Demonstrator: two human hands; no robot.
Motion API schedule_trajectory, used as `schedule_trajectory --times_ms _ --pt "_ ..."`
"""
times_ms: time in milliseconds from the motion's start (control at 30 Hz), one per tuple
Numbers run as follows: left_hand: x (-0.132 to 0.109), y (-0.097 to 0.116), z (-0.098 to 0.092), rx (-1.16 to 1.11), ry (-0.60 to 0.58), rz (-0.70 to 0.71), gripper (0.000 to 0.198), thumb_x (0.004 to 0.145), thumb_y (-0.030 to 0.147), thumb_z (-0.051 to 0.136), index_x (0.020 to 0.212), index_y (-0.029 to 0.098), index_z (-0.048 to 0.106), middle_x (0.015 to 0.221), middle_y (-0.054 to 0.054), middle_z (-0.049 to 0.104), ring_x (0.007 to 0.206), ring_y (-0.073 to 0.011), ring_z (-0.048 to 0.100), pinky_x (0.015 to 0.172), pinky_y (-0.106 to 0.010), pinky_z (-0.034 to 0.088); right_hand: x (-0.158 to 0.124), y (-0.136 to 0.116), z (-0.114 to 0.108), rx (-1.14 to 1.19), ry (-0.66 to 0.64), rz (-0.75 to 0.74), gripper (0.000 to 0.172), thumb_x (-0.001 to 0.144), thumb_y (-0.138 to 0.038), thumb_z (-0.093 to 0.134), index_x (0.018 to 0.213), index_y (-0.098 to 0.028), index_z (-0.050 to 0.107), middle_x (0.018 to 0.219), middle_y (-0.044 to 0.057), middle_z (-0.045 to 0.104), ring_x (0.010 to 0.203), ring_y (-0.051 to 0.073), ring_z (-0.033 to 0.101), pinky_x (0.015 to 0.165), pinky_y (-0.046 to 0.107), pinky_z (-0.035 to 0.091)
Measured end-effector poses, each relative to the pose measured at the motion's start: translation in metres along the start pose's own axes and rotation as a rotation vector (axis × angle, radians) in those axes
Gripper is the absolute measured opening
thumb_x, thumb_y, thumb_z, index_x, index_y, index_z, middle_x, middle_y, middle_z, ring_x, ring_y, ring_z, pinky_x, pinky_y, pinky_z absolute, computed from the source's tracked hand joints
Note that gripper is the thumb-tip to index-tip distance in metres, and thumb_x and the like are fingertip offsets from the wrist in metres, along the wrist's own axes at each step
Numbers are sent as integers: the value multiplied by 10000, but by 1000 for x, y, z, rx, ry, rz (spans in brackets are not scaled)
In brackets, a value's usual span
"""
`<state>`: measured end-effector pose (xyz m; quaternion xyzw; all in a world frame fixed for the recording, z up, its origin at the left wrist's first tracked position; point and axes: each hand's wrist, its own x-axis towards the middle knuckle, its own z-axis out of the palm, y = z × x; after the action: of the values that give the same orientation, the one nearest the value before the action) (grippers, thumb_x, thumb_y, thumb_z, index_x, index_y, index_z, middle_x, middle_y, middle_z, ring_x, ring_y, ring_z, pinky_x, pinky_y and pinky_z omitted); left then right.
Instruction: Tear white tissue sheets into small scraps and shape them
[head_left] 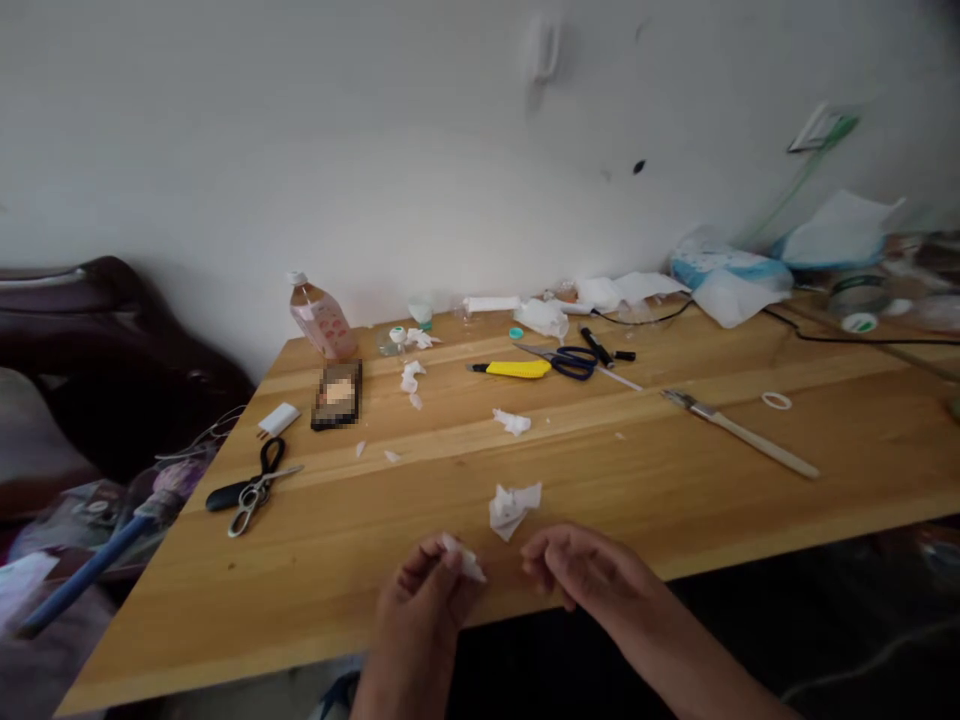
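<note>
Near the table's front edge, my left hand (424,595) is closed in a pinch on a small scrap of white tissue paper (469,562), which sticks out past the thumb. My right hand (577,565) hovers just to the right, apart from the left. Its fingers are curled in with the thumb against them, and whatever they may hold is hidden. A crumpled piece of white tissue (514,508) lies on the wood just beyond both hands. Farther back sits another crumpled tissue piece (511,421), with smaller torn bits scattered to its left.
On the wooden table (330,600) lie scissors (256,490) at left, a yellow utility knife (517,369), blue-handled scissors (574,361) and a pale-handled craft knife (739,432). A pink bottle (322,318) stands by the wall; a tissue pack (727,268) is at back right.
</note>
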<state>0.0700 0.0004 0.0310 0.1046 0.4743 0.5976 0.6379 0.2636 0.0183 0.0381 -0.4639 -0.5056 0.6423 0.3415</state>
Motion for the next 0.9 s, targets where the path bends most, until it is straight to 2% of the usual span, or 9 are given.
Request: schedule_trajectory --times_ms 133,200,267,367,433,500,633,767,900 --pt "58 40 19 -8 -6 22 49 819 79 742 810 117 713 773 -27 726 742 -126 727 767 -221 620 40 -26 -27 -104 114 -167 457 926 -641 562 876 -223 741 794 35 689 751 169 605 695 280 455" --pt "87 53 31 12 -29 13 122 909 60 619 845 95 716 814 -64 743 761 -135 739 768 -233 630 73 -40 -47 -147 265 -276 491 897 -661 585 764 -209 725 732 43 686 682 171 596 642 286 455" --pt "114 61 42 41 -53 -6 174 948 58 554 887 70 716 857 -105 757 776 -150 749 763 -243 636 114 -49 -72 -146 430 -371 531 873 -690 592 652 -211 651 666 29 643 638 162 563 624 289 442" --pt "144 66 52 76 -73 -28 179 962 58 530 946 43 708 892 -141 767 782 -162 760 764 -245 639 174 -53 -113 -114 663 -492 566 848 -760 545 671 -225 600 664 14 606 614 161 526 606 301 429" --pt "158 66 53 92 -75 -40 180 969 68 522 992 32 697 923 -156 771 801 -175 768 776 -257 640 199 -51 -138 -97 779 -557 559 837 -769 547 713 -228 610 693 16 610 618 167 526 601 310 429" --pt "165 65 51 103 -81 -65 202 985 111 515 1049 22 684 997 -187 771 865 -208 774 798 -286 644 207 -47 -158 -88 858 -611 513 855 -733 560 764 -233 631 734 20 622 643 176 542 610 318 436" --pt "167 62 43 98 -116 -125 310 1025 219 462 1150 7 651 1189 -249 722 1061 -282 739 889 -342 628 190 -49 -175 -75 979 -731 320 951 -562 546 893 -265 651 855 28 629 734 183 562 672 328 445" --pt "167 58 38 91 -161 -179 331 1024 225 458 1199 -1 626 1266 -271 681 1148 -321 698 958 -384 602 176 -56 -164 -75 1030 -798 118 961 -395 596 959 -294 657 855 15 597 758 180 555 699 326 444" --pt "168 57 35 81 -198 -192 333 1024 231 458 1229 15 608 1315 -264 657 1219 -325 655 1019 -399 566 171 -56 -137 -162 899 -746 119 951 -371 623 1005 -286 685 894 15 676 755 179 597 699 328 471"
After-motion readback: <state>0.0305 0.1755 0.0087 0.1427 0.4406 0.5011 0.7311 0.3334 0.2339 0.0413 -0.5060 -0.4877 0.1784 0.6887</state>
